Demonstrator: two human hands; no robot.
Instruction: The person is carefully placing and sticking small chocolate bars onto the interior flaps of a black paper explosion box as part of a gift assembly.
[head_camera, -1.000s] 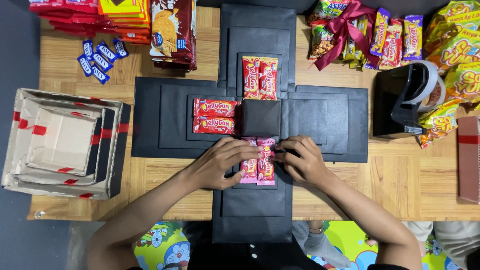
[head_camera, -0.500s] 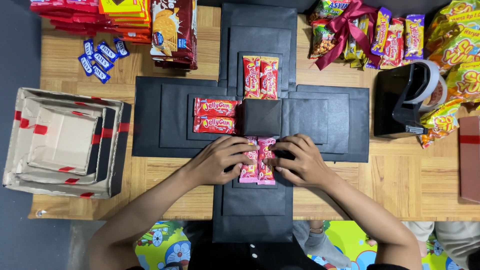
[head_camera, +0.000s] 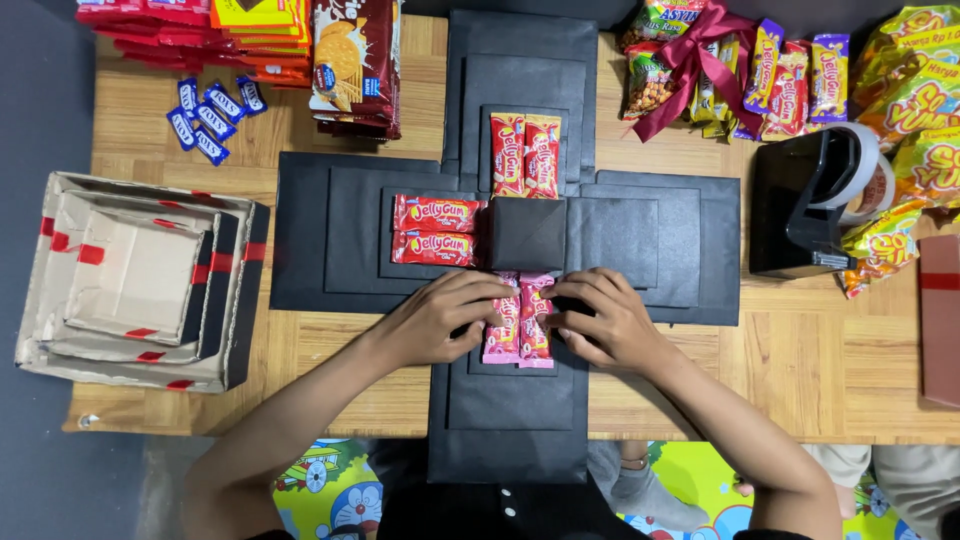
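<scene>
Two pink packets (head_camera: 519, 322) lie side by side, long axes toward the person, between the left hand (head_camera: 447, 318) and right hand (head_camera: 597, 318), whose curled fingers press their outer edges onto the near black flap (head_camera: 510, 400).

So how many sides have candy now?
Two flaps are filled: the top pair of red packets and the left pair. The left hand and right hand press pink packets onto the bottom flap. The right flap is bare.
</scene>
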